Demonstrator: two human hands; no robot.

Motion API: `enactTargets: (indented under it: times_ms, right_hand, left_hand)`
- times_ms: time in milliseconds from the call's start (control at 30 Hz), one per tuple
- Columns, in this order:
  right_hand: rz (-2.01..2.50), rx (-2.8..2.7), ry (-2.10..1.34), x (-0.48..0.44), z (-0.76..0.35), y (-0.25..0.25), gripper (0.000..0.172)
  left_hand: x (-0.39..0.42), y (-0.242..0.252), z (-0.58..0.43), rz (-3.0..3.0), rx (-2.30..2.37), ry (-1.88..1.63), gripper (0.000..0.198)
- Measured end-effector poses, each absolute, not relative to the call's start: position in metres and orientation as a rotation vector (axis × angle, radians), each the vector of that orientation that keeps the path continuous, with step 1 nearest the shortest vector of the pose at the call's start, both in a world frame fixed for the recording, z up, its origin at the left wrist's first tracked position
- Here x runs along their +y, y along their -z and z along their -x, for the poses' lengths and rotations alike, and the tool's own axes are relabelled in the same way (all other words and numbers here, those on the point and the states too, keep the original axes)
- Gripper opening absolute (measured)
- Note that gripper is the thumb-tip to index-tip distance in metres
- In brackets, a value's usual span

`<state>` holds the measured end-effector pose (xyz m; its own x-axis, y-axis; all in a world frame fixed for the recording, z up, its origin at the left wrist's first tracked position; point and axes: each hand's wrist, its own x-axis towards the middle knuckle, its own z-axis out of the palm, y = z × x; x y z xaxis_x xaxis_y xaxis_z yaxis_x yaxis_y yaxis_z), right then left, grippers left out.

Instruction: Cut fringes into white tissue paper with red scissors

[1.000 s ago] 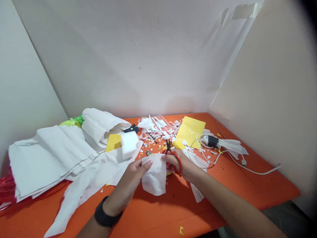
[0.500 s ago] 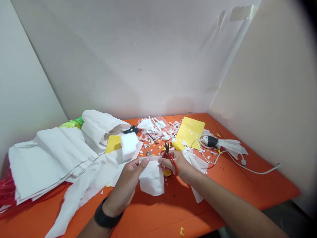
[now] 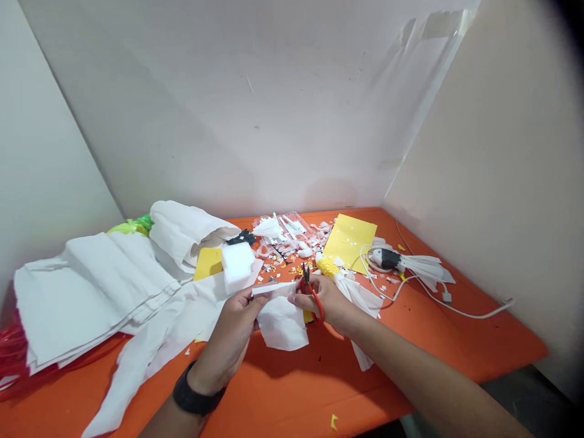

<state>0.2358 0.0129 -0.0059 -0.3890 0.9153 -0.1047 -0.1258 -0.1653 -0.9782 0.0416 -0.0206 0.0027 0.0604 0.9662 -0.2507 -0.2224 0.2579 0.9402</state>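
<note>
My left hand [image 3: 230, 331] pinches the left end of a small white tissue sheet [image 3: 280, 322] whose top edge is folded over into a narrow strip. My right hand [image 3: 326, 301] grips red-handled scissors [image 3: 311, 292] with the blades closed and pointing away, while its fingertips also pinch the right end of the folded edge. The sheet hangs above the orange table [image 3: 433, 340]. A black watch is on my left wrist.
A heap of white tissue paper [image 3: 100, 292] covers the left of the table. A white foam block [image 3: 237, 264], yellow sheets [image 3: 350, 240], paper scraps, a yellow-and-white paper doll [image 3: 347, 286], a dark-headed paper doll [image 3: 406, 263] and a white cable [image 3: 456, 307] lie beyond. Walls enclose three sides.
The top edge of the tissue sheet has been folded down into a narrow strip, and both hands have risen slightly and moved away from me.
</note>
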Motion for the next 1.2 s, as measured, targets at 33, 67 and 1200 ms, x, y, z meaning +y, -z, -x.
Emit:
enactTargets:
  times_ms: [33,67,1200]
  right_hand:
    - [0.992,-1.297,-1.654,0.013,-0.236,0.005,0.035]
    - [0.996,-1.289,-1.641,0.013,-0.236,0.005,0.035]
    - [1.043,-1.87,-1.509,0.013,-0.25,-0.009,0.042]
  left_hand:
    - [-0.021,-0.004,-0.042,-0.861,1.119,-1.085,0.042]
    - [-0.022,-0.004,-0.043,-0.856,1.097,-1.066,0.042]
    - [-0.019,-0.007,-0.041,-0.819,1.093,-1.218,0.049]
